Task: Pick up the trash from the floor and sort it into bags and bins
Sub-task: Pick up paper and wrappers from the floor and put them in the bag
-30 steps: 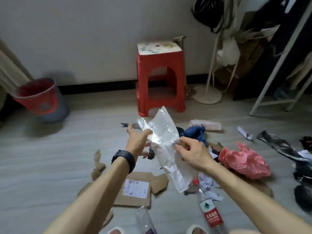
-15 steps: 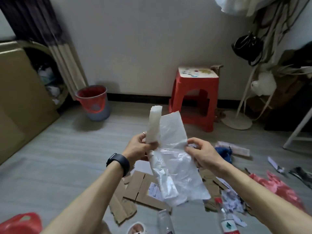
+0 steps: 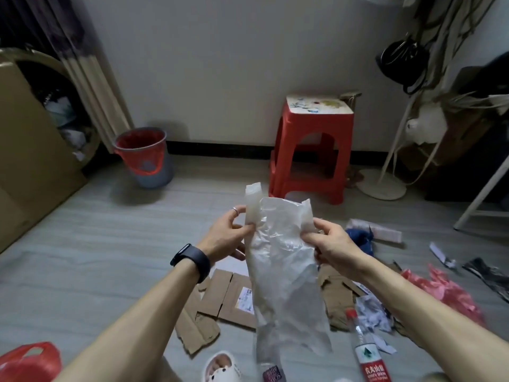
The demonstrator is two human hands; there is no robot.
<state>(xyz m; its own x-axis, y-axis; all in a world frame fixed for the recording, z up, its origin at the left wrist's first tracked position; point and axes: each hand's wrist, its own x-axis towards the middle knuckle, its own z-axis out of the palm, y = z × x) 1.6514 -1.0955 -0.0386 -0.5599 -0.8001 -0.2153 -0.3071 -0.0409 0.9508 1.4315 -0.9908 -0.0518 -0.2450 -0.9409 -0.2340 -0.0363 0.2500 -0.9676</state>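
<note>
A translucent white plastic bag (image 3: 283, 271) hangs in front of me, held by both hands at its top. My left hand (image 3: 224, 235) pinches the bag's left handle, which sticks up above the fingers. My right hand (image 3: 330, 242) pinches the right edge of the bag's mouth. Below lie torn cardboard pieces (image 3: 220, 301), a plastic water bottle with a red label (image 3: 366, 351), crumpled paper (image 3: 371, 315), a pink plastic bag (image 3: 443, 293) and a blue bundle (image 3: 360, 238). A grey bin lined with a red bag (image 3: 143, 155) stands by the wall at the left.
A red plastic stool (image 3: 311, 150) stands against the wall ahead. A large cardboard box (image 3: 24, 150) fills the left side. A red bag (image 3: 30, 362) lies at the bottom left. A fan base and white rack legs (image 3: 479, 194) crowd the right. A slipper (image 3: 220, 368) shows below.
My head has lifted and turned left, bringing the bin and cardboard box into view. Both hands have pulled the white bag's top apart, spreading its mouth wider.
</note>
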